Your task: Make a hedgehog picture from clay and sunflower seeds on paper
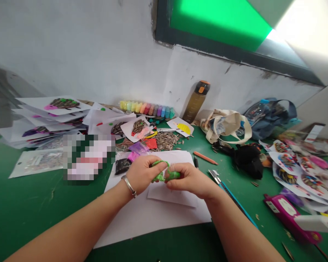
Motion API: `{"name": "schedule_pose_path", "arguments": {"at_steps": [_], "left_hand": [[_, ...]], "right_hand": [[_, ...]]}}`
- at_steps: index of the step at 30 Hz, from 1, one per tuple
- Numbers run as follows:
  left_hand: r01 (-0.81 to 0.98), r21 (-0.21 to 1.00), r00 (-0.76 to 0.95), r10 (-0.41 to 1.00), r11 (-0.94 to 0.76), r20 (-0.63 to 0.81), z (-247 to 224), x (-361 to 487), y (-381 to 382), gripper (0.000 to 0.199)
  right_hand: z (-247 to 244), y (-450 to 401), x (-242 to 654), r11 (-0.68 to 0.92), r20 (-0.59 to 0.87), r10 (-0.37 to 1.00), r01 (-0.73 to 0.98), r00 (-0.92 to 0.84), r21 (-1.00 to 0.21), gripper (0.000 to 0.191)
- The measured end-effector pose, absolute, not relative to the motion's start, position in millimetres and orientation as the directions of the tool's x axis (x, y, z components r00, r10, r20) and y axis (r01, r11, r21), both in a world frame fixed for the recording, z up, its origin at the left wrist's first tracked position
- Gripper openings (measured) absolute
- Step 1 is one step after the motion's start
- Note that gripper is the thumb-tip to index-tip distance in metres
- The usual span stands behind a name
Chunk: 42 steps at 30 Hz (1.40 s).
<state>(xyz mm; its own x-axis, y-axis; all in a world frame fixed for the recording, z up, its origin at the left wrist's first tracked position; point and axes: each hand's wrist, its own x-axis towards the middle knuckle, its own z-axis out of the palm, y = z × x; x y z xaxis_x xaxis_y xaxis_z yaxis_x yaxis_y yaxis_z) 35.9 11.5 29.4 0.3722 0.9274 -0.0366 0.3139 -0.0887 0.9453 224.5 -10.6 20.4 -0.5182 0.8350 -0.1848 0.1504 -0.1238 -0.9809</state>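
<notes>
The left hand (143,174) and right hand (190,180) both pinch a green clay lump (165,172) above a white paper sheet (131,222). It looks light and soft, best held by its ends. Open paper lies at 6 o'clock, sunflower seeds (166,141) at 12, a craft knife (214,177) at 3.
</notes>
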Motion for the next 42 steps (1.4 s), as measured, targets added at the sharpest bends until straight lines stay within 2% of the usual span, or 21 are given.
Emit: {"name": "schedule_pose_path", "arguments": {"at_steps": [5, 13, 17, 22, 24, 26, 30, 33, 35, 37, 39, 42], "left_hand": [[0.348, 0.931, 0.36, 0.933, -0.107, -0.027, 28.4, 36.9, 11.5, 0.034], [0.318, 0.946, 0.246, 0.969, -0.055, -0.026, 31.5, 31.0, 18.0, 0.032], [0.255, 0.967, 0.188, 0.982, -0.019, -0.031, 28.9, 28.2, 21.9, 0.033], [0.16, 0.987, 0.151, 0.988, 0.01, -0.035, 22.5, 22.3, 30.5, 0.037], [0.118, 0.992, 0.116, 0.992, 0.038, -0.052, 20.1, 18.0, 35.5, 0.041], [0.078, 0.994, 0.089, 0.992, 0.08, -0.087, 18.5, 13.7, 40.0, 0.044], [-0.017, 0.986, 0.063, 0.984, 0.168, -0.167, 17.3, 8.4, 45.4, 0.047], [-0.044, 0.978, 0.058, 0.978, 0.205, -0.203, 18.8, 6.4, 47.1, 0.048], [-0.051, 0.97, 0.057, 0.971, 0.237, -0.234, 21.8, 4.1, 48.2, 0.049], [-0.047, 0.964, 0.057, 0.965, 0.26, -0.257, 26.1, -0.1, 49.7, 0.049], [-0.004, 0.97, 0.056, 0.968, 0.244, -0.243, 31.0, -6.6, 51.7, 0.049], [0.174, 0.974, 0.016, 0.989, 0.142, -0.147, 36.9, -19.3, 54.3, 0.062]], "right_hand": [[19.9, -10.5, 223.0, -0.094, -0.195, 0.872, 0.238, -0.449, -0.967, 0.006], [24.7, -7.0, 234.3, -0.103, -0.14, 0.951, 0.144, -0.276, -0.984, 0.016], [22.4, -4.4, 243.6, -0.115, -0.112, 0.973, -0.005, -0.202, -0.993, 0.021], [18.5, -3.7, 242.3, -0.209, -0.163, 0.966, -0.235, -0.203, -0.949, 0.022], [18.0, -3.2, 240.8, -0.249, -0.192, 0.959, -0.293, -0.209, -0.923, 0.032], [18.1, -2.5, 239.7, -0.277, -0.212, 0.952, -0.329, -0.22, -0.903, 0.04], [19.3, -1.6, 237.4, -0.284, -0.213, 0.95, -0.346, -0.23, -0.894, 0.021], [20.5, -2.3, 235.6, -0.294, -0.239, 0.951, -0.341, -0.195, -0.893, 0.03], [21.2, -2.9, 235.1, -0.303, -0.249, 0.949, -0.336, -0.195, -0.892, 0.026], [21.0, -3.2, 235.2, -0.305, -0.246, 0.947, -0.332, -0.208, -0.893, 0.022], [19.7, -2.8, 235.7, -0.305, -0.244, 0.946, -0.326, -0.215, -0.895, 0.029], [16.9, -0.9, 236.6, -0.265, -0.22, 0.961, -0.33, -0.168, -0.906, 0.026]]}}
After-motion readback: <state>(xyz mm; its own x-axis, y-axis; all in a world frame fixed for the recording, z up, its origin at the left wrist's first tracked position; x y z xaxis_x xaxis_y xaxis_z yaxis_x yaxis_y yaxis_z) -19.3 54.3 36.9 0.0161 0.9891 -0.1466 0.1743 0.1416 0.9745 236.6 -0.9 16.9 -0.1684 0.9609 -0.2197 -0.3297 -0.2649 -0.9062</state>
